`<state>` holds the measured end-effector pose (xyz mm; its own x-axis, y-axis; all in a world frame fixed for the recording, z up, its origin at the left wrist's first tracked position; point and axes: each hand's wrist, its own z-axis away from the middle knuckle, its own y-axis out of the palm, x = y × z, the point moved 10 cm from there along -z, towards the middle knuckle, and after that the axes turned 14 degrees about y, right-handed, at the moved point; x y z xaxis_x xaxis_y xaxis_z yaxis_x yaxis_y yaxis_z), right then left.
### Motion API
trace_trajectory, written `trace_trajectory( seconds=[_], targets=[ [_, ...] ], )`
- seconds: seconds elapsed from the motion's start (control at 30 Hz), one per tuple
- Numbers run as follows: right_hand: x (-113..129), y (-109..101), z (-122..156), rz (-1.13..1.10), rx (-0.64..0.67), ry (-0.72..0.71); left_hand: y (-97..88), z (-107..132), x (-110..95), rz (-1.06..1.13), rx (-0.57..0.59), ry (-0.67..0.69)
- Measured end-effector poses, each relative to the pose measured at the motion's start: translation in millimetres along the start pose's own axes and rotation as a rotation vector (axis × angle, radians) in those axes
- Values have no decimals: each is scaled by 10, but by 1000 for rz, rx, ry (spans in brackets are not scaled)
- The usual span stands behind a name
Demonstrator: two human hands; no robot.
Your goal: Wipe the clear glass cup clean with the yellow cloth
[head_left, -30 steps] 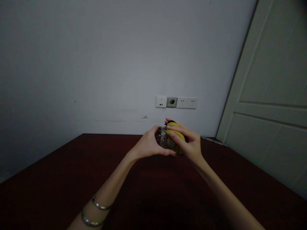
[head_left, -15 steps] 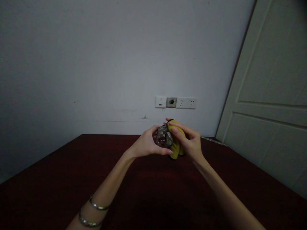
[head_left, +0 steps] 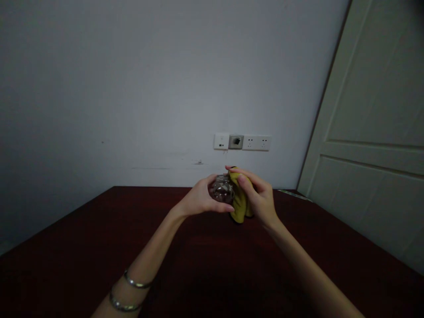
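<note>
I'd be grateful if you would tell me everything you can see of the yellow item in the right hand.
The yellow piece looks like a soft, folded cloth, though the dim view leaves its material uncertain. It forms a long, bulging fold, with dark edging showing at its top and bottom. The fingers of the right hand lie across its upper part, and it sits against the clear faceted object held in the left hand.

A dark reddish-brown wooden table (head_left: 212, 251) spreads across the lower part of the view, its top dim with a faint sheen. A thin pale strip (head_left: 294, 194) lies flat along its far edge, close to the right corner
</note>
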<state>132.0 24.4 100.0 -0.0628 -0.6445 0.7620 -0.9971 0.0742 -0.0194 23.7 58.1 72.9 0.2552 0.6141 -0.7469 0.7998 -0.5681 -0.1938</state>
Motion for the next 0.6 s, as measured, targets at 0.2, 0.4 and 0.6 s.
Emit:
trace_trajectory(
  seconds=[0.2, 0.4, 0.6],
  targets=[
    [237, 212, 165, 368, 285, -217, -3, -1, 43, 86, 17, -18],
    [264, 387, 277, 645, 341, -355, 47, 9, 124, 126, 54, -97],
    [201, 359, 234, 568, 284, -355, 37, 29, 131, 29, 105, -121]
  ],
)
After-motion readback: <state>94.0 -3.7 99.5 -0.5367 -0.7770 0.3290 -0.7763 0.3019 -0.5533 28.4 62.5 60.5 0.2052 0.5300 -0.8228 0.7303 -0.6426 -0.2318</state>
